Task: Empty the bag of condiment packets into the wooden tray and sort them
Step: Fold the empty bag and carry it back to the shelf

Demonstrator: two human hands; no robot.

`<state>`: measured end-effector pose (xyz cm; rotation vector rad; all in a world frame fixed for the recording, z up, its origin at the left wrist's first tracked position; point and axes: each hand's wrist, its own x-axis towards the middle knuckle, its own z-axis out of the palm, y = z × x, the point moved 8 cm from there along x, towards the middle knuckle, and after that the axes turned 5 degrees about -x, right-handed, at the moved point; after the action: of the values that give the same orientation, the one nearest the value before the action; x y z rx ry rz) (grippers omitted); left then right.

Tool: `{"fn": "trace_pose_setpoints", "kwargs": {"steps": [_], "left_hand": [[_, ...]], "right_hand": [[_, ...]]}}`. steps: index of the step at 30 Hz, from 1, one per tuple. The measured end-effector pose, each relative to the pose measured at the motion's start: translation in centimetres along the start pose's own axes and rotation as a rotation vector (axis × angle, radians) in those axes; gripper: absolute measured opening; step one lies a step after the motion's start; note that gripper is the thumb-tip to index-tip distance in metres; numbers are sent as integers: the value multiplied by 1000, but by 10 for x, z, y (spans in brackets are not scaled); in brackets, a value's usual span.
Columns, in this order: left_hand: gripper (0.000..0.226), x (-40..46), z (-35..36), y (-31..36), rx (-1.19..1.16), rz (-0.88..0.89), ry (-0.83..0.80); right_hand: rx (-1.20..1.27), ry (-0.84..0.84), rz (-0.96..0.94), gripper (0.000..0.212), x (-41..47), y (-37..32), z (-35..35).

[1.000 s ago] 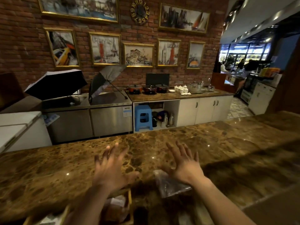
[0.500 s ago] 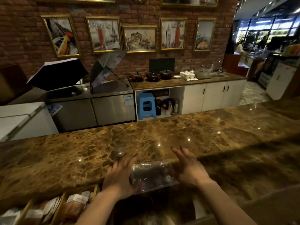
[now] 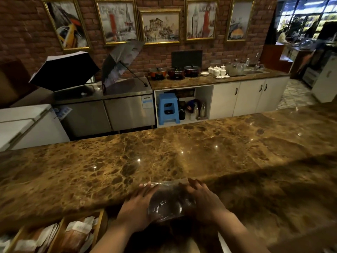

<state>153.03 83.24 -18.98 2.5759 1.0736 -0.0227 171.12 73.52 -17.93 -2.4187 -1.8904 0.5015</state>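
Condiment packets (image 3: 76,232) sit in the wooden tray (image 3: 101,222), lower left. Next over, the left hand (image 3: 135,211) presses flat-fingered on the clear bag (image 3: 169,203) on the table (image 3: 164,152), right hand (image 3: 205,203) likewise. Both hovered a second ago, so emptying looks done.

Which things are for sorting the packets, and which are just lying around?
For the job: bag, tray, packets, left hand, right hand.
Just lying about: black umbrella, pots, stool, cups.

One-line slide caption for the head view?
Left hand and right hand hold a clear plastic bag at the near edge of the marble counter, beside the wooden tray of packets.
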Motion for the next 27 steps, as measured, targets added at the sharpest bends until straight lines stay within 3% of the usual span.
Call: {"fn": "trace_pose_setpoints", "kwargs": {"steps": [7, 15, 27], "left_hand": [[80, 6, 13, -5, -7, 7, -59], [52, -1, -5, 0, -62, 9, -4], [48, -5, -103, 9, -111, 19, 148]], "right_hand": [[-61, -49, 12, 65, 9, 6, 14], [-16, -26, 26, 44, 5, 1, 6], [-42, 209, -23, 54, -10, -33, -94]]}}
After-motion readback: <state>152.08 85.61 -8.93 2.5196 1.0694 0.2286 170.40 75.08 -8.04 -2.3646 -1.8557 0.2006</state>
